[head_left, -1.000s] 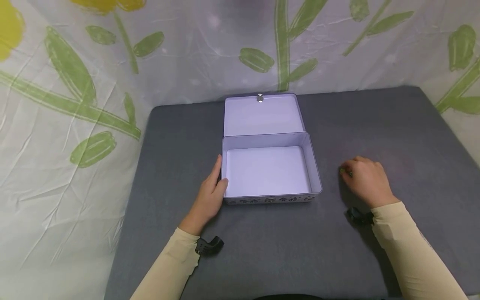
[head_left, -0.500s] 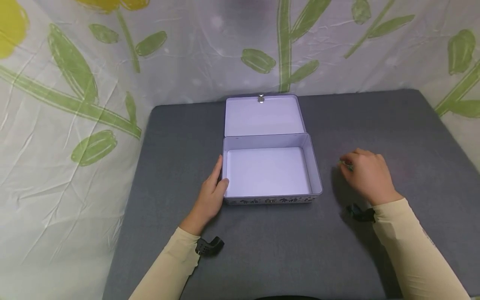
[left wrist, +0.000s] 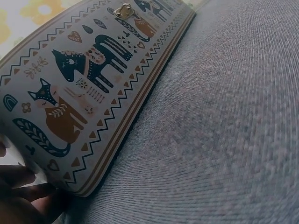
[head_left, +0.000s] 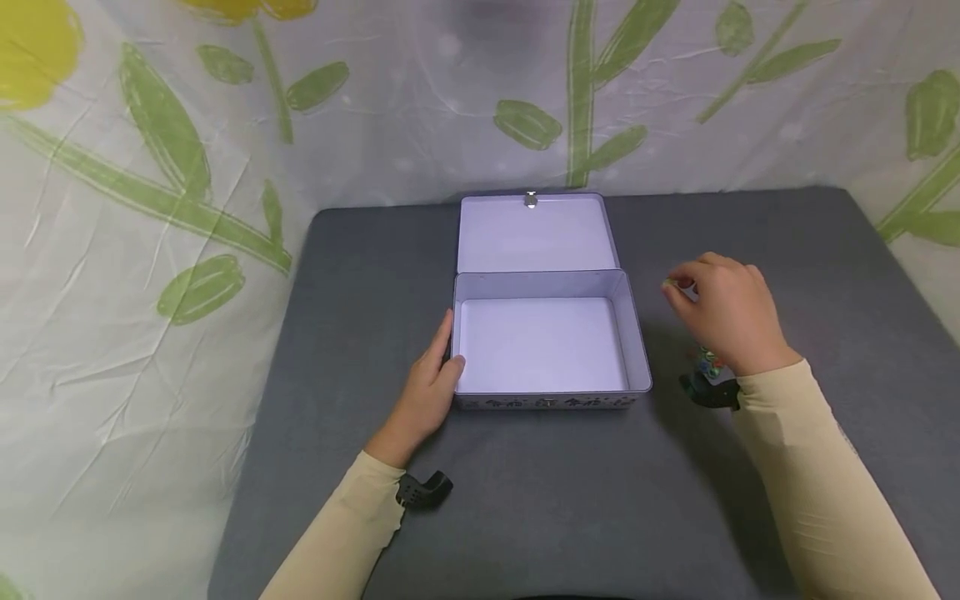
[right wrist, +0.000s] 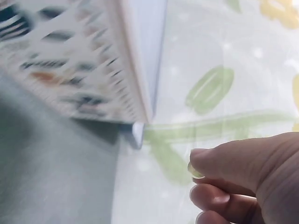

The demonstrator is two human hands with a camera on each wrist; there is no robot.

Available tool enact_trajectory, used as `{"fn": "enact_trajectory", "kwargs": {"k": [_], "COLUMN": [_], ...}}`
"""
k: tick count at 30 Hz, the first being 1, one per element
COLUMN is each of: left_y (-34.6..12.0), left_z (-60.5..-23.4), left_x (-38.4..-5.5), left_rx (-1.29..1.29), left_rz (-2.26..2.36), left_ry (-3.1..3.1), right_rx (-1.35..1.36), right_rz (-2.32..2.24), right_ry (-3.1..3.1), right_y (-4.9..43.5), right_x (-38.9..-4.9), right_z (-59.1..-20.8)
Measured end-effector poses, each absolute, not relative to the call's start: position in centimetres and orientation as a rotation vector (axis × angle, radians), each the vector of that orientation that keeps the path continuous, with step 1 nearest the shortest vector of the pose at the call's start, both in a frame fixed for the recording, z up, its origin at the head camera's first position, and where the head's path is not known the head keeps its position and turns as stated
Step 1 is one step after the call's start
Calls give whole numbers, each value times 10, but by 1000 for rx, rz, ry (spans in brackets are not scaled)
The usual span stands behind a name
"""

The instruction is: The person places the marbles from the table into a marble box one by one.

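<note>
A lunchbox-style tin box [head_left: 540, 346] stands in the middle of the table with its lid [head_left: 532, 235] folded back. White inside, it shows dark animals and leaves printed on its front [left wrist: 93, 74]. My left hand [head_left: 420, 392] grips its left wall, thumb over the rim and fingers along the outside. Right of the box, my right hand [head_left: 727, 312] is raised above the table and pinches a small glassy yellow-green piece [right wrist: 195, 171] between thumb and forefinger. Below that hand a multicoloured shiny cluster [head_left: 708, 364] shows, partly hidden by the hand and wrist camera.
The grey cloth-covered table [head_left: 570, 492] reaches back to a pale curtain [head_left: 420, 100] printed with green leaves and yellow flowers. A metal clasp [head_left: 531, 200] sits at the lid's far edge. Black wrist cameras [head_left: 423, 490] stick out from both sleeves.
My right hand has risen from low over the table and moved away from me, pinching the small piece. The multicoloured cluster has come into view below it. My left hand stays on the box.
</note>
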State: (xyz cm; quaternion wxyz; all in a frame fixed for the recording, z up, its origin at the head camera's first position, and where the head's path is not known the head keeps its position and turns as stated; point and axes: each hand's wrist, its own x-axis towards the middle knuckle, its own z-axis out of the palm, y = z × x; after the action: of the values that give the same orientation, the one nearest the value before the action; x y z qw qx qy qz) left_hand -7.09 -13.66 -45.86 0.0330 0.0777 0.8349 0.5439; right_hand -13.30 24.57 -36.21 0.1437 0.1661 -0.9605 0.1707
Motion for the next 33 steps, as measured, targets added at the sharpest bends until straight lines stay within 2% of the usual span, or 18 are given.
{"fn": "enact_trajectory", "kwargs": {"k": [10,33], "left_y": [-138,-126], "left_z": [-457,-460], "left_x": [-70,-71], "left_rx": [258,236], "left_rz": [1673,1662], "left_ry": [2571,2556], "right_rx": [537,769], "right_rz": [534,581], "right_ry": [-2756,-2808], "right_y": [211,136], "right_x": [-151,-180], "right_z": [-346,-339]}}
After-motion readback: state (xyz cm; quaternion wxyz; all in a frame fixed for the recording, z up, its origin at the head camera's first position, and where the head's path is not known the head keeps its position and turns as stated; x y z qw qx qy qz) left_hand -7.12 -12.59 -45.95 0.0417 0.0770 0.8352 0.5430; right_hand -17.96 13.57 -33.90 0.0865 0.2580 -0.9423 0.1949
